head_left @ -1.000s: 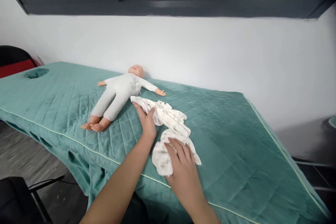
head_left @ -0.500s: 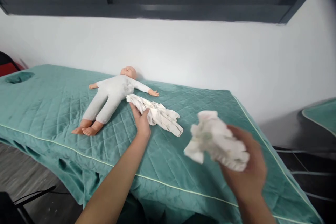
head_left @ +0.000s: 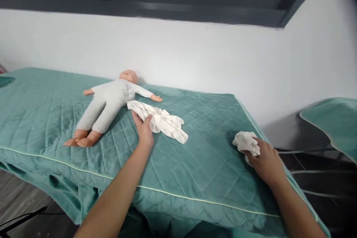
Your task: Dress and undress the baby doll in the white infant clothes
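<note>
on the green quilted bed cover (head_left: pixel 206 156), a doll (head_left: pixel 114 95) lies on its back, arms flung wide, the flat surface bearing its whole length. just beside it, the left hand (head_left: pixel 144 130) is at the patterned white cloth (head_left: pixel 169 123), thumb and forefinger parted in a v at its edge, other fingers hidden; i can't tell whether it pinches or merely steadies that loose spread. and over by the right end, the right hand (head_left: pixel 266 160) is closed around a crumpled cloth (head_left: pixel 247 142), bunched small, probably so one palm can manage it, and well apart from the first, perhaps to keep the two from mixing.
</note>
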`<state>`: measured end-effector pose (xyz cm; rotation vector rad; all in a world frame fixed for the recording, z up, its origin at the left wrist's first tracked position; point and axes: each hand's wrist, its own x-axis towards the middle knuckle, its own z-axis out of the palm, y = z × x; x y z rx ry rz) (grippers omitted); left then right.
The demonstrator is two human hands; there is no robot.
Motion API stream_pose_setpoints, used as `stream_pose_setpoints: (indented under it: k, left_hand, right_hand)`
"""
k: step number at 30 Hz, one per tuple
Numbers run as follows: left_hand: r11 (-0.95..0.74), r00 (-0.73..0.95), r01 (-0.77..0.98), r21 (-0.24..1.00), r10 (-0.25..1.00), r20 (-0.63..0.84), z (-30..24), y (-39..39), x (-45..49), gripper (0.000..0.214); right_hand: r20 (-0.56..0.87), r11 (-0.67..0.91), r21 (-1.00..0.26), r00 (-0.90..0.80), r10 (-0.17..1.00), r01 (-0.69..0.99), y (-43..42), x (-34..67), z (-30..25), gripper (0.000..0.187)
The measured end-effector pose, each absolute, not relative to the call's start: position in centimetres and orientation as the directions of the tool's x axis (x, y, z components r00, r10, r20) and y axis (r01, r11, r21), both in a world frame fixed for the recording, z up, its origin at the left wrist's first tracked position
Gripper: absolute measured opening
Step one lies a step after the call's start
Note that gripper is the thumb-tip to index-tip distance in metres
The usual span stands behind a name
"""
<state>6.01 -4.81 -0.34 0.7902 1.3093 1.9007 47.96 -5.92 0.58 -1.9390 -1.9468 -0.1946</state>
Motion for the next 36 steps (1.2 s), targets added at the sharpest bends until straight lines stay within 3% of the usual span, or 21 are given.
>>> stream_pose_setpoints:
  k: [4, 9, 14, 19, 24, 29, 33, 36]
  left_hand:
    - [-0.377, -0.716, -0.173, 0.91, 0.683, 0.146, -0.8, -4.3, 6.0, 0.066]
    - [-0.251, -0.78, -0.267, 0.931, 0.623, -0.056, 0.0, -2.5, 3.7, 0.048]
    - [-0.109, -0.623, -0.38, 0.918, 0.764, -0.167, 4.1, -2.2, 1.0, 0.033]
    - [-0.192, -0.357, -0.224, 0.955, 0.928, 0.103, 9.9, -4.7, 2.6, 0.033]
    - [-0.314, -0.191, 0.076, 0.946, 0.927, 0.323, 15.9, -8.5, 6.6, 0.03]
    - [-0.365, -0.093, 0.268, 0.891, 0.911, 0.401, 18.9, -10.9, 6.6, 0.023]
    - [-0.409, -0.109, 0.453, 0.792, 0.856, 0.505, 19.1, -11.1, 4.6, 0.011]
    - [-0.414, -0.108, 0.634, 0.653, 0.788, 0.605, 18.6, -10.9, 3.6, 0.015]
  right_hand:
    - [0.416, 0.153, -0.187, -0.063, 0.907, 0.97, -5.6, 49.1, 0.2, 0.07]
    - [0.446, 0.249, -0.103, -0.179, 0.877, 0.963, -6.8, 48.5, 3.4, 0.074]
    - [0.501, 0.42, -0.178, -0.285, 0.817, 0.89, -7.4, 43.2, 5.7, 0.066]
    - [0.385, 0.599, -0.463, -0.46, 0.8, 0.653, -8.8, 33.6, 9.0, 0.058]
    - [0.391, 0.609, -0.669, -0.495, 0.776, 0.426, -9.1, 25.2, 13.1, 0.059]
    - [0.415, 0.58, -0.669, -0.415, 0.81, 0.465, -7.2, 24.4, 15.3, 0.022]
    - [0.436, 0.554, -0.594, -0.346, 0.831, 0.583, -6.2, 27.5, 15.8, 0.016]
    - [0.519, 0.525, -0.548, -0.227, 0.824, 0.652, -6.1, 29.7, 16.4, 0.009]
